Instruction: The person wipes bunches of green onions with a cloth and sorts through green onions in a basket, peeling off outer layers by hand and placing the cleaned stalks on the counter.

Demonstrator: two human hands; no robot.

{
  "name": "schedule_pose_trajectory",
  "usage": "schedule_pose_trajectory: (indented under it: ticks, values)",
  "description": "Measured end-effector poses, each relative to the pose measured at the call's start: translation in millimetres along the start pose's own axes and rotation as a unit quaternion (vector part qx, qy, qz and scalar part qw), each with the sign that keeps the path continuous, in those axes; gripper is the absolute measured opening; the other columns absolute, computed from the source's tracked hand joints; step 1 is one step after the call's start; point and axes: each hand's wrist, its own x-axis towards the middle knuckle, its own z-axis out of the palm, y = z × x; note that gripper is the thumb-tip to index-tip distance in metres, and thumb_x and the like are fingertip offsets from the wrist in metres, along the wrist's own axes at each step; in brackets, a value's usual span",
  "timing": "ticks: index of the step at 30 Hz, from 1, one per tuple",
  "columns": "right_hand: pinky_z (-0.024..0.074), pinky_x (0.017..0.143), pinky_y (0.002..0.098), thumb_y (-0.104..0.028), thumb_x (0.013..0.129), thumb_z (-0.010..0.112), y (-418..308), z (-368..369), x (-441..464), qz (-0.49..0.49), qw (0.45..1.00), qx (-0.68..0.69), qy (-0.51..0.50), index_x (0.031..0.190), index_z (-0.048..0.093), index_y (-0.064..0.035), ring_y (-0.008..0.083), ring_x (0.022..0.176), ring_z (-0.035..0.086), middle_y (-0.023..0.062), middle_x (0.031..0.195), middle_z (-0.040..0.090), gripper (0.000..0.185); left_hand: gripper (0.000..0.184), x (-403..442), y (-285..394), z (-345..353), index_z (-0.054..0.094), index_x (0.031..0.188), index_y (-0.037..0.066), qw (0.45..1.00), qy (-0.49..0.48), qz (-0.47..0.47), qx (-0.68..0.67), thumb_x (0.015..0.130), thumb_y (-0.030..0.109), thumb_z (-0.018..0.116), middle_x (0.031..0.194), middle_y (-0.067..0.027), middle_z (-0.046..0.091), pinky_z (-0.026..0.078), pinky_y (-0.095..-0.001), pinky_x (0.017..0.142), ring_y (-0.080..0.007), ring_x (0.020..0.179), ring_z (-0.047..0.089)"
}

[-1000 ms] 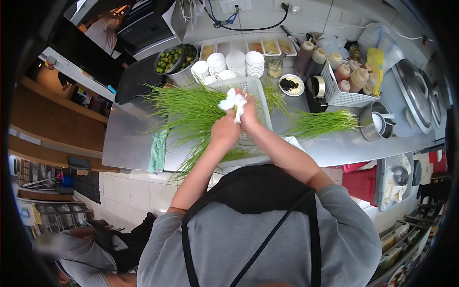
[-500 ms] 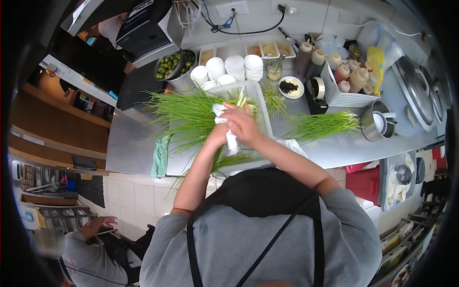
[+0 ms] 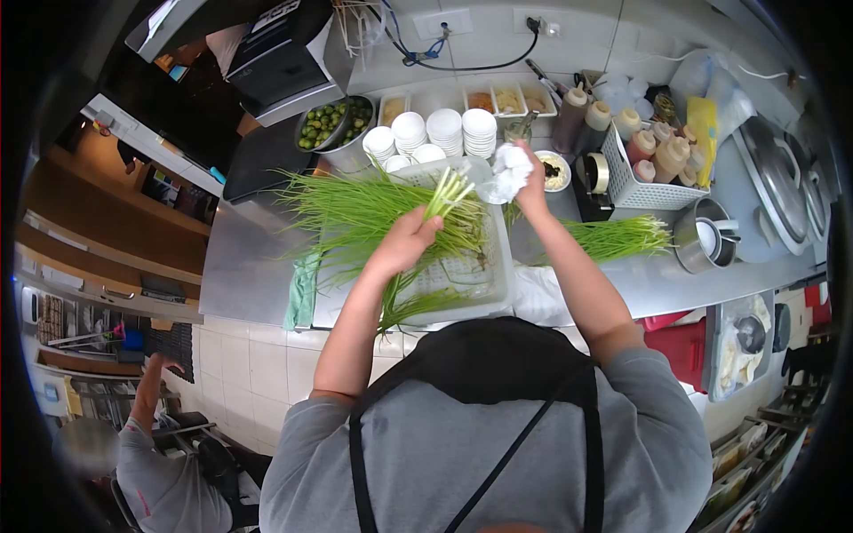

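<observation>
My left hand [image 3: 409, 242] is closed around a bunch of thin spring onions [image 3: 451, 188], their white ends pointing up and to the right. More spring onions [image 3: 342, 200] lie spread under it across a white perforated plastic basket [image 3: 503, 266], their green tips hanging over its left side. To the right, my right hand [image 3: 534, 185] grips a crumpled white paper towel [image 3: 508, 174], held over the basket's upper right corner. A separate pile of spring onions [image 3: 622, 238] rests on the steel counter, right of my right forearm.
Behind the basket are stacked white cups [image 3: 444, 129] and a pot of green limes [image 3: 324, 124]. At right stand a basket of squeeze bottles [image 3: 653, 182], a tape dispenser [image 3: 593, 182] and metal pots [image 3: 697, 235]. A green cloth [image 3: 303, 291] hangs over the front edge. Another person [image 3: 173, 466] is at lower left.
My hands were together around the white paper towel over the spring onions. Now the right hand has moved up and right with the towel, while the left stays on the bunch.
</observation>
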Motion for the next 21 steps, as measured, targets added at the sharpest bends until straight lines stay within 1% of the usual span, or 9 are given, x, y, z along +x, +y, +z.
schedule_pose_trajectory:
  ticks: [1,2,6,9,11,13,15,19,21]
  values:
    - [0.0453,0.072,0.0298,-0.030,0.086,0.042,-19,5,-5,0.090,0.990,0.112,-0.013,0.094,0.052,-0.0054,0.0169,0.076,0.057,0.0064,0.083,0.058,0.028,0.024,3,1,-7,0.048,0.090,-0.002,0.999,0.014,-0.024,-0.040,0.085,0.021,0.045,0.063,-0.0101,0.045,0.038,-0.0317,0.060,-0.0183,0.059,0.043]
    - [0.0464,0.072,0.0304,-0.036,0.090,0.037,-38,10,-10,0.182,0.959,0.219,-0.007,0.098,0.048,-0.0058,0.0173,0.078,0.057,0.0058,0.082,0.056,0.033,0.027,10,-3,-11,0.048,0.091,-0.003,0.998,0.062,0.001,-0.009,0.085,0.024,0.046,0.067,-0.0141,0.051,0.040,-0.0353,0.061,-0.0248,0.061,0.049]
    - [0.0463,0.076,0.0347,-0.033,0.091,0.035,-45,36,-51,0.274,0.896,0.343,-0.061,0.103,0.042,-0.0067,0.0214,0.087,0.056,0.0090,0.094,0.054,0.030,0.028,24,10,-13,0.048,0.092,-0.003,0.984,0.158,0.037,0.071,0.084,0.024,0.046,0.072,-0.0197,0.056,0.041,-0.0400,0.064,-0.0336,0.069,0.054]
    - [0.0409,0.081,0.0309,-0.026,0.090,0.041,-76,52,-63,0.170,0.956,0.238,0.014,0.105,0.044,-0.0042,0.0132,0.090,0.052,0.0050,0.094,0.053,0.027,0.028,35,14,-3,0.049,0.093,-0.003,0.960,0.234,0.056,0.146,0.084,0.023,0.046,0.078,-0.0245,0.056,0.040,-0.0440,0.068,-0.0399,0.078,0.054]
    - [0.0373,0.089,0.0335,-0.013,0.083,0.049,-120,61,-67,0.074,0.992,0.047,-0.090,0.105,0.046,-0.0031,0.0190,0.100,0.050,0.0079,0.104,0.053,0.025,0.026,45,0,6,0.048,0.093,-0.003,0.954,0.217,0.017,0.207,0.083,0.021,0.045,0.078,-0.0226,0.057,0.041,-0.0435,0.068,-0.0371,0.078,0.055]
    - [0.0386,0.089,0.0350,-0.004,0.074,0.052,-119,74,-63,-0.306,0.897,-0.129,-0.292,0.104,0.050,-0.0039,0.0268,0.102,0.051,0.0097,0.110,0.053,0.031,0.023,44,-8,12,0.049,0.091,-0.001,0.954,0.221,0.096,0.180,0.082,0.020,0.046,0.081,-0.0189,0.060,0.043,-0.0423,0.066,-0.0336,0.075,0.057]
    - [0.0453,0.081,0.0337,0.000,0.074,0.047,-113,68,-66,-0.350,0.866,-0.182,-0.308,0.102,0.054,-0.0041,0.0283,0.099,0.054,0.0117,0.110,0.053,0.030,0.024,45,-14,13,0.049,0.093,-0.001,0.943,0.249,0.069,0.212,0.082,0.020,0.047,0.082,-0.0201,0.059,0.043,-0.0422,0.067,-0.0343,0.076,0.057]
    - [0.0475,0.075,0.0306,-0.007,0.080,0.045,-63,28,-66,-0.225,0.912,-0.225,-0.261,0.101,0.055,-0.0036,0.0281,0.083,0.060,0.0117,0.090,0.061,0.023,0.029,36,-6,-18,0.048,0.096,-0.004,0.968,0.222,0.014,0.117,0.083,0.022,0.047,0.082,-0.0269,0.056,0.042,-0.0432,0.070,-0.0410,0.079,0.054]
    - [0.0484,0.066,0.0284,-0.013,0.087,0.043,-59,31,-73,0.140,0.981,0.026,-0.129,0.101,0.055,-0.0028,0.0210,0.069,0.060,0.0102,0.084,0.061,0.021,0.032,37,-13,-19,0.047,0.099,-0.006,0.962,0.236,0.053,0.129,0.084,0.023,0.046,0.081,-0.0271,0.056,0.042,-0.0438,0.070,-0.0409,0.079,0.054]
